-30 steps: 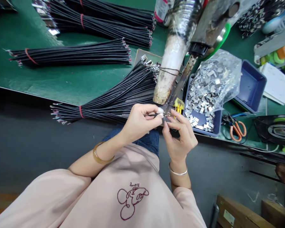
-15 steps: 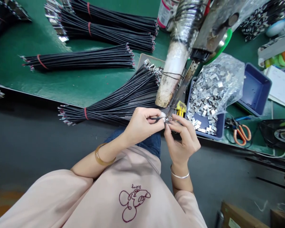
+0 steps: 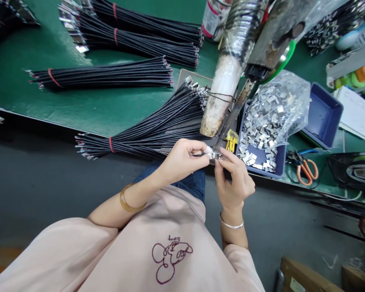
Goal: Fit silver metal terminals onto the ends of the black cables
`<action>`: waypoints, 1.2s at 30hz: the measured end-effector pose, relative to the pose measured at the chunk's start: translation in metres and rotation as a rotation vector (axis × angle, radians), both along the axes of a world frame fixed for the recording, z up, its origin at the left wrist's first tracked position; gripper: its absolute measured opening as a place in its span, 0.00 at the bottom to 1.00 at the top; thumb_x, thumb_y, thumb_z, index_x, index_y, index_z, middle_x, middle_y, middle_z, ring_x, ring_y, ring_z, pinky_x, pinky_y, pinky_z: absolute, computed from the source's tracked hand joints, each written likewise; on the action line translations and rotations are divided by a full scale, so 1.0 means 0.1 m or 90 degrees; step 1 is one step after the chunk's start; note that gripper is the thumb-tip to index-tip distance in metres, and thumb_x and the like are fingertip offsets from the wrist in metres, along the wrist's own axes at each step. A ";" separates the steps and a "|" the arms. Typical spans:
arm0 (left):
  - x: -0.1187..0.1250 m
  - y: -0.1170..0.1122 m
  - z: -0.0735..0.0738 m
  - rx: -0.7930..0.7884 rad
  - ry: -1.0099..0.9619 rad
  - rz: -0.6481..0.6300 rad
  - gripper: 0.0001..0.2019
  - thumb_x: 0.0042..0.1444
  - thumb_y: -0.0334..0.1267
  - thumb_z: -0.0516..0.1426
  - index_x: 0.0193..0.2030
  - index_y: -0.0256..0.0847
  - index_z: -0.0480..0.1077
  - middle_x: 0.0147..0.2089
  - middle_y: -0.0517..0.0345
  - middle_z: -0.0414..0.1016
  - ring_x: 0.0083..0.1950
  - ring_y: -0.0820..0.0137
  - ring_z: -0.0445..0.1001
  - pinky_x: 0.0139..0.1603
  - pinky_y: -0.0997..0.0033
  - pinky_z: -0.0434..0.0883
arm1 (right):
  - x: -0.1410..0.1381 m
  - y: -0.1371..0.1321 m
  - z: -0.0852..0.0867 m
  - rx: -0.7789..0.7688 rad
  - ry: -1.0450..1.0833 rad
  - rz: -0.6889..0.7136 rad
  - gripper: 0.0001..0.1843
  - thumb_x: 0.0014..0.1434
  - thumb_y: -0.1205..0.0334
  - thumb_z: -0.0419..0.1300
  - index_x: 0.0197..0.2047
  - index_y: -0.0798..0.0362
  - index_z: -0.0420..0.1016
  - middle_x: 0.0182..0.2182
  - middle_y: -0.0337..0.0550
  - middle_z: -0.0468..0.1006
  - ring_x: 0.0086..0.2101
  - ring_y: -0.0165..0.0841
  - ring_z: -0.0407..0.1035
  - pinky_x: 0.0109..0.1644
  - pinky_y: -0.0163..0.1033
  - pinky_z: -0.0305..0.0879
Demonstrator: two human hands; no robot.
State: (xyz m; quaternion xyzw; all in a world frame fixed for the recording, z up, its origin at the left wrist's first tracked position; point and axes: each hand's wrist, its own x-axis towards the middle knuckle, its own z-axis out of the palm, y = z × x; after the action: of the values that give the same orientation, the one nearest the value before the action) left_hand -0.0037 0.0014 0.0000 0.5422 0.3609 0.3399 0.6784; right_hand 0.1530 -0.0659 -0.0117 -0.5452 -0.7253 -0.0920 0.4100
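Observation:
My left hand (image 3: 185,159) is closed in a pinch on the end of a black cable, and white wrapping covers a fingertip. At the cable's end sits a small metal connector shell (image 3: 216,155), which the thumb and fingers of my right hand (image 3: 233,174) pinch from the other side. Just beyond my hands is the soldering iron (image 3: 234,115), its tip reaching down near the connector. Behind my left hand a bundle of black cables (image 3: 146,134), tied with a red band, fans out along the table edge.
A blue tray (image 3: 280,162) of loose metal shells, partly in a plastic bag (image 3: 292,97), stands right of my hands. Orange-handled pliers (image 3: 307,172) lie beside it. A wrapped white tube (image 3: 215,97) overhangs the work spot. More tied cable bundles (image 3: 109,75) lie at the left.
My right hand's fingers have shifted slightly on the connector shell, so more of the metal shows between both hands. The view has moved a little; the cable bundles stay put.

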 end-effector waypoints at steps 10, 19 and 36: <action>0.04 -0.01 -0.06 0.031 -0.010 0.030 0.05 0.53 0.31 0.58 0.27 0.35 0.72 0.24 0.64 0.61 0.25 0.79 0.55 0.25 0.78 0.54 | -0.06 0.02 0.01 -0.004 0.055 -0.012 0.09 0.60 0.71 0.65 0.42 0.49 0.73 0.45 0.46 0.86 0.43 0.34 0.82 0.45 0.37 0.80; -0.06 0.02 0.01 0.029 0.009 -0.061 0.06 0.54 0.33 0.58 0.28 0.34 0.73 0.21 0.66 0.55 0.23 0.80 0.51 0.24 0.77 0.51 | 0.07 -0.01 -0.06 -0.002 0.002 0.055 0.10 0.63 0.70 0.63 0.45 0.49 0.70 0.42 0.44 0.85 0.42 0.32 0.82 0.44 0.34 0.77; -0.20 -0.07 0.08 0.073 0.012 -0.090 0.10 0.58 0.34 0.56 0.26 0.34 0.72 0.22 0.59 0.71 0.23 0.77 0.66 0.26 0.77 0.63 | -0.02 -0.12 0.07 -0.047 0.028 -0.018 0.06 0.62 0.62 0.66 0.44 0.47 0.78 0.18 0.28 0.70 0.17 0.23 0.60 0.24 0.30 0.61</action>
State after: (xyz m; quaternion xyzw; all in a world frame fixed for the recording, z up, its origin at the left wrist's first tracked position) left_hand -0.0234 -0.0054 0.0083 0.6074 0.3079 0.3064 0.6651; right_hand 0.1515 -0.0780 -0.0051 -0.5722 -0.7110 -0.0590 0.4044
